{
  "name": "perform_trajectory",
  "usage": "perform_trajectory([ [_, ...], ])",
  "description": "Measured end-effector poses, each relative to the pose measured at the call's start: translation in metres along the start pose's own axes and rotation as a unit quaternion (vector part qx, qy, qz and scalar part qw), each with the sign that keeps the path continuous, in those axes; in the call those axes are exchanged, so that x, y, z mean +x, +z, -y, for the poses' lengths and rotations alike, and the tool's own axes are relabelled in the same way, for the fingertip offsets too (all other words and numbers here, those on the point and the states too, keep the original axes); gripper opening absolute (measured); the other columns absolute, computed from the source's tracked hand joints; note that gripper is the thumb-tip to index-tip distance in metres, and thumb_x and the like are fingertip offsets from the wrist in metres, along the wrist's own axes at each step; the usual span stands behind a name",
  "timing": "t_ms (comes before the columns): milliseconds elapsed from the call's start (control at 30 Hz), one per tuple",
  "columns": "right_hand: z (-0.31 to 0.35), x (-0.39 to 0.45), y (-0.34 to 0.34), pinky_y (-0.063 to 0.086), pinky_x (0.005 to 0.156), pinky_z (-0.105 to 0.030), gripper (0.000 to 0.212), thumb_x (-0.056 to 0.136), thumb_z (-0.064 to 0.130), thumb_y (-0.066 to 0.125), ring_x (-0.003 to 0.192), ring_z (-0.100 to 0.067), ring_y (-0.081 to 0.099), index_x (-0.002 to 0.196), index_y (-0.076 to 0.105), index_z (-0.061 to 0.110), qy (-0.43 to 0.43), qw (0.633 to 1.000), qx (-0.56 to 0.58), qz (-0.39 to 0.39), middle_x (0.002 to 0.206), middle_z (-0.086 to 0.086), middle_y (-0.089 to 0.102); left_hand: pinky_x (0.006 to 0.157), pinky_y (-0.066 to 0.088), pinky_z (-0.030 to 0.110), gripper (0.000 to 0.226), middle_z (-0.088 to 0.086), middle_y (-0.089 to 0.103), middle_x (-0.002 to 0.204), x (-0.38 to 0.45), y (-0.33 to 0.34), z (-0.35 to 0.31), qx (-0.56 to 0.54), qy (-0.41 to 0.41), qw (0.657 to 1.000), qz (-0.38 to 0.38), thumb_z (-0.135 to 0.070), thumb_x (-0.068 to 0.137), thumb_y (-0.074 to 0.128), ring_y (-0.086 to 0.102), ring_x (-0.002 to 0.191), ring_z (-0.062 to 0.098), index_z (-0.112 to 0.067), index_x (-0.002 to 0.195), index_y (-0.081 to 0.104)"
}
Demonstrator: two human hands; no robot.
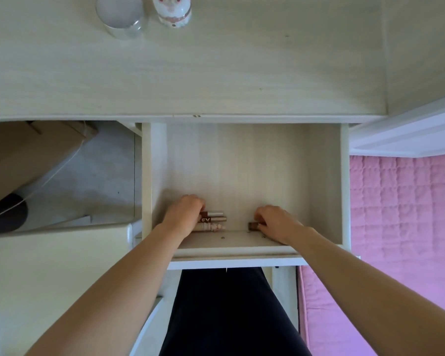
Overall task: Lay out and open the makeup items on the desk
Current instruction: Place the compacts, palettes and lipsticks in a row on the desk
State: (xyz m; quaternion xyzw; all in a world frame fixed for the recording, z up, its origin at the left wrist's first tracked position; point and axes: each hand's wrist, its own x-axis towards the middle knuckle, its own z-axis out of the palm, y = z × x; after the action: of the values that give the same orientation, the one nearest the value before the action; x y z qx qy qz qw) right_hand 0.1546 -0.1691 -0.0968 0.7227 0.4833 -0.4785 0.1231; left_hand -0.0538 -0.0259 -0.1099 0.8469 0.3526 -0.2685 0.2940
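Gripping tubes (213, 220) with left hand (184, 211); right hand (275, 222) pinches brown tube (253, 225) apart

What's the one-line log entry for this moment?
drawer: open | left hand: gripping makeup tubes | right hand: gripping brown tube | desk: no makeup yet

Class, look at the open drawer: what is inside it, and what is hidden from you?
Inside the drawer: a cluster of makeup tubes under the left hand, and one brown tube gripped by the right hand. Both hands cover parts of the tubes, so their exact count is unclear.
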Motion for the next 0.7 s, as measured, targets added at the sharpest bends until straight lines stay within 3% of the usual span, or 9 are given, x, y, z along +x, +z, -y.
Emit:
perform_trajectory([
  [333,0.000,0.004,-0.001,0.041,0.089,-0.029,0.016,0.090,0.017,0.058,0.106,-0.025,0.052,0.106,0.060,0.013,-0.004,1.000,0.002,0.012,0.113,-0.006,0.055,0.078,0.050,0.039,0.018,0.005,0.056,0.106,-0.001,0.002,0.003,0.000,0.016,1.000,0.000,-0.002,0.090,0.051,0.050,0.101,0.021,-0.013,0.101,0.059],
  [467,0.000,0.004,-0.003,0.042,0.079,-0.031,0.011,0.093,0.018,0.052,0.094,-0.024,0.054,0.103,0.052,0.013,0.015,0.999,0.025,0.040,0.111,-0.009,0.058,0.078,0.048,0.033,0.015,0.005,0.054,0.107,-0.004,-0.003,0.004,-0.065,-0.006,0.998,-0.025,-0.007,0.095,0.050,0.054,0.093,0.020,-0.010,0.107,0.058],
  [633,0.005,0.004,-0.009,0.038,0.071,-0.031,0.019,0.098,0.017,0.044,0.083,-0.023,0.050,0.116,0.044,0.010,0.031,0.997,0.058,0.038,0.109,-0.014,0.057,0.077,0.050,0.040,0.012,0.008,0.052,0.107,-0.005,-0.013,0.003,-0.172,-0.038,0.980,-0.092,-0.009,0.094,0.053,0.057,0.084,0.023,-0.006,0.105,0.057],
  [700,0.009,0.005,-0.010,0.039,0.071,-0.029,0.022,0.098,0.014,0.041,0.084,-0.022,0.052,0.119,0.043,0.010,0.027,0.996,0.086,0.028,0.109,-0.012,0.057,0.074,0.050,0.040,0.012,0.008,0.052,0.107,-0.007,-0.014,0.001,-0.184,-0.048,0.978,-0.083,-0.012,0.094,0.053,0.056,0.080,0.023,-0.007,0.105,0.055],
])
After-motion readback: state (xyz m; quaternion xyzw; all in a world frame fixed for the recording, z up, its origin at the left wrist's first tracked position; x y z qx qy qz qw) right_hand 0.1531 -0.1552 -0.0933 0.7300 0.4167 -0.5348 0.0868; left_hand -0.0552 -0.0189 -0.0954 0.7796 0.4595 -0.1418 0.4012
